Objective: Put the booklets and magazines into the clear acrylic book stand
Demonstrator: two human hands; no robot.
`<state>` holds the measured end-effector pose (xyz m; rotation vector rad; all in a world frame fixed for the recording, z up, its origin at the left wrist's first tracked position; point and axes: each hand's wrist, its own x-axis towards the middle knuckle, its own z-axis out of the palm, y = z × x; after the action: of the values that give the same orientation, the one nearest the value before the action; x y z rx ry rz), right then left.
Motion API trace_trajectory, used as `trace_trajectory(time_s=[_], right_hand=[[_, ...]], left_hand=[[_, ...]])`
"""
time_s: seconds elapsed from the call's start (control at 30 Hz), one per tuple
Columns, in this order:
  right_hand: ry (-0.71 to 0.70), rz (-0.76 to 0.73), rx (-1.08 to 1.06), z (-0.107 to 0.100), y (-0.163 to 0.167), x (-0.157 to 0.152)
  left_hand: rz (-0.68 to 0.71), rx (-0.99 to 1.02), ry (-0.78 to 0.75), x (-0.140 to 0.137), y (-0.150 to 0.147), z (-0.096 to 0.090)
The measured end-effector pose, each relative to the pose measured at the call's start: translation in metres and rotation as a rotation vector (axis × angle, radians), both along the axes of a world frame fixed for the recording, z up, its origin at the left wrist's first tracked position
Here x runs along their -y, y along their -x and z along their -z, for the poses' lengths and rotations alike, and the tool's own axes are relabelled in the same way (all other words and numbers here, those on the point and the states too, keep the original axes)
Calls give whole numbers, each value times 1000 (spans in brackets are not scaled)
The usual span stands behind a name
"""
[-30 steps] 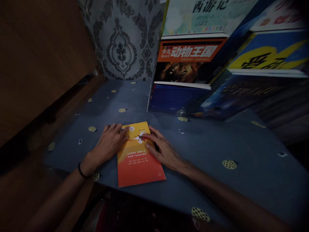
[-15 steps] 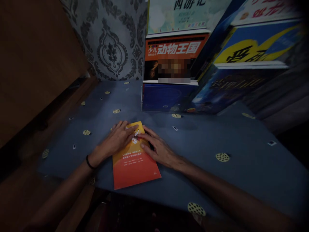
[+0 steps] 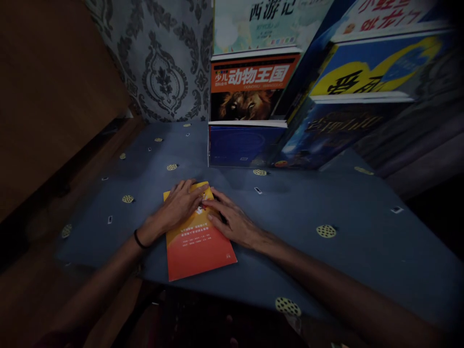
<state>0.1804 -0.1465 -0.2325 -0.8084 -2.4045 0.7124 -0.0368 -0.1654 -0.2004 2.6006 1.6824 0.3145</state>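
Observation:
A thin orange and yellow book [image 3: 201, 258] lies flat near the front edge of the table, its printed text upside down to me. My left hand [image 3: 179, 205] rests flat over its upper left part, fingers stretched out, with a dark band on the wrist. From the right side, my right hand [image 3: 234, 220] touches the book with its fingers apart, some of them on the cover and others along its upper right edge. Both hands are open. Between the fingertips, a small white figure on the cover shows only in part.
A display of books stands at the back, among them an animal book with a lion [image 3: 250, 104] and a blue and yellow book [image 3: 377, 67]. The blue tablecloth [image 3: 290, 208] has a pineapple pattern. At left is a brown wooden panel [image 3: 54, 96].
The whole view has shifted a little, so the table, books and hands appear slightly further left. More of the book's upper left corner shows beside my left hand. Both hands stay on the book.

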Motion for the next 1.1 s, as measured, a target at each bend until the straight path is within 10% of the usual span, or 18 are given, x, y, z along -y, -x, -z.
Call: trace_trajectory(time_s=[0.37, 0.6, 0.83, 1.1], right_hand=[[41, -32, 31, 0, -10, 11], [13, -56, 60, 0, -20, 40], [93, -185, 132, -13, -46, 64], [297, -399, 112, -30, -78, 57]], left_hand=[[148, -27, 131, 109, 58, -7], [140, -117, 136, 160, 45, 3], [120, -154, -80, 182, 38, 14], [113, 217, -160, 164, 41, -18]])
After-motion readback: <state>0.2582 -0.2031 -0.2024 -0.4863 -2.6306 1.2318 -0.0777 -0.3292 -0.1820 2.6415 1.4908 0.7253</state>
